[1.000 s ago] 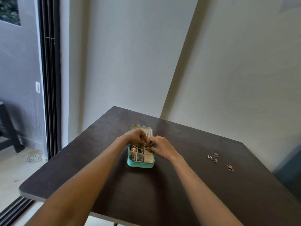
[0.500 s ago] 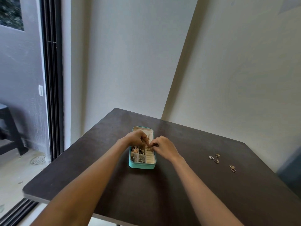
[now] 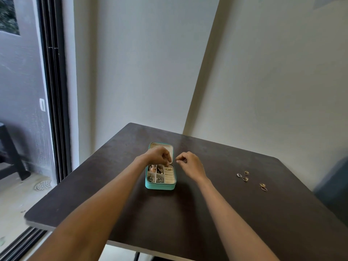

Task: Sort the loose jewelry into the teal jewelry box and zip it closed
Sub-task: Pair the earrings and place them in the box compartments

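Observation:
The teal jewelry box [image 3: 160, 186] lies open at the middle of the dark table [image 3: 226, 213], its lid [image 3: 170, 146] flat behind it. The left compartments hold mixed jewelry [image 3: 155, 169], and a gold ring [image 3: 166, 168] sits in the back slot of the cream ring rolls. My left hand [image 3: 158, 156] hovers over the back of the box with fingers curled, its tips just above that ring. Just right of the box, my right hand [image 3: 190, 163] has curled fingers with nothing visible in them. Several loose rings [image 3: 245, 178] lie on the table to the right.
Two of the loose rings [image 3: 263, 187] lie closer to the table's right edge. Walls meet in a corner right behind the table. A sliding glass door [image 3: 54, 110] stands to the left, and a dark blue object [image 3: 331, 187] sits beyond the right edge.
My right hand has drawn away from the box to the right, parting from my left hand. A gold ring now shows in the back ring slot. The view shifted slightly.

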### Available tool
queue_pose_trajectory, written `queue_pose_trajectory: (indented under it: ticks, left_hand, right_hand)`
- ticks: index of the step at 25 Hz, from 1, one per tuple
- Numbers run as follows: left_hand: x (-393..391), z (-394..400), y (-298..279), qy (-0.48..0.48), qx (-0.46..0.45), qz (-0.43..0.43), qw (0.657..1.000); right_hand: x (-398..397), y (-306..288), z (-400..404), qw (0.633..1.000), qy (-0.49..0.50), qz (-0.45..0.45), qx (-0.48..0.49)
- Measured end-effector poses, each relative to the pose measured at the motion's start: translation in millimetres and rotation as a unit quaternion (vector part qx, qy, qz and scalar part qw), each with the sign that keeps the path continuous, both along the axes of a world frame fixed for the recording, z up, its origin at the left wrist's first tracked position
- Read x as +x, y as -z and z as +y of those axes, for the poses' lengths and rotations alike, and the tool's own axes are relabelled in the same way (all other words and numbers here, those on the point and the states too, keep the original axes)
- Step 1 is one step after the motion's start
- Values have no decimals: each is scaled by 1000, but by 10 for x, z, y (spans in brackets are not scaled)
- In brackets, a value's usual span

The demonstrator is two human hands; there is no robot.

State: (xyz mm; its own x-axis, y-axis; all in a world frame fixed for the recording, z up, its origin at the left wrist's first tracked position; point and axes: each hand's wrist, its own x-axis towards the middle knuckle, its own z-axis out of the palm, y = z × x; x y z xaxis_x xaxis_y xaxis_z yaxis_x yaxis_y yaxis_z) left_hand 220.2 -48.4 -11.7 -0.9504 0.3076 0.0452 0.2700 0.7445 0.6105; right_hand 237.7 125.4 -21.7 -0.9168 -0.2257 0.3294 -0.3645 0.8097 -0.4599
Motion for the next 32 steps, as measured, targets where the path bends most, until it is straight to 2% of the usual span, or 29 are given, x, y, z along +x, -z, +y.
queue_pose_trajectory:
  ticks: [2, 4, 8, 14, 16, 19, 23, 29, 32]
  left_hand:
    - [30, 178, -36, -11, -20, 56, 998]
    - [39, 527, -53, -15, 2, 92, 996]
    - [27, 1461, 3, -18, 63, 79, 995]
    - [-170, 2562, 88, -12, 59, 72, 996]
    - [-278, 2760, 120, -11, 49, 69, 996]
    - [-445, 2969, 167, -4, 36, 65, 997]
    - [-619, 3140, 204, 1, 14, 67, 998]
    - [-635, 3169, 278, -4, 16, 53, 998]
    - [-609, 3104, 252, -42, 85, 37, 995]
  right_hand:
    - [26, 1, 151, 999, 41, 2, -28]
    - [48, 4, 384, 995, 87, 5, -56]
    - [67, 74, 1048, 979, 195, 17, -59]
    - [-85, 188, 2196, 933, 348, 24, -93]
    - [-214, 205, 2437, 937, 346, 1, -57]
    - [-435, 233, 2592, 960, 275, -52, 2]
    - [-654, 211, 2621, 971, 219, -97, 26]
    - [-644, 259, 2585, 968, 233, -60, -75]
    - [-570, 218, 2481, 958, 218, -35, -182]
